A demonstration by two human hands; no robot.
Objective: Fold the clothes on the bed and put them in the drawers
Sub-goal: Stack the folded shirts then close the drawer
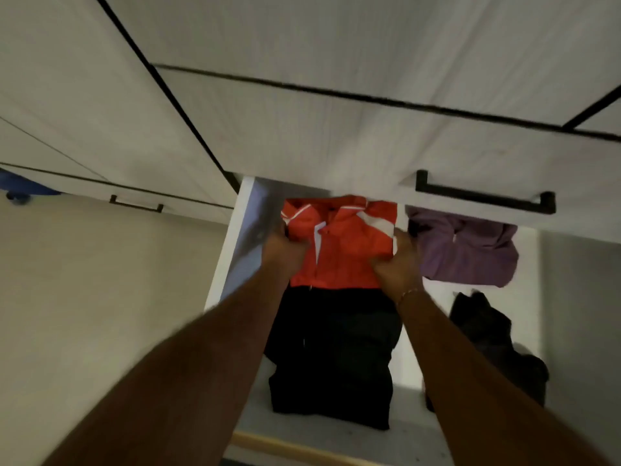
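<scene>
Red polo shirt point(342, 243), folded, sits at the back of the open drawer point(232, 264), gripped at its side edges by the left hand point(285, 253) and the right hand point(398, 260); I'd lower it flat and release both sides together, keeping the collar square. Four garments: that shirt, a black folded garment point(332, 358), a purple top point(470, 250), a dark bundle point(497, 344).

Dim, motion-blurred, wide-angle edge distortion

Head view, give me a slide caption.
Both hands, left and right, set a folded red shirt into the open drawer.
</scene>
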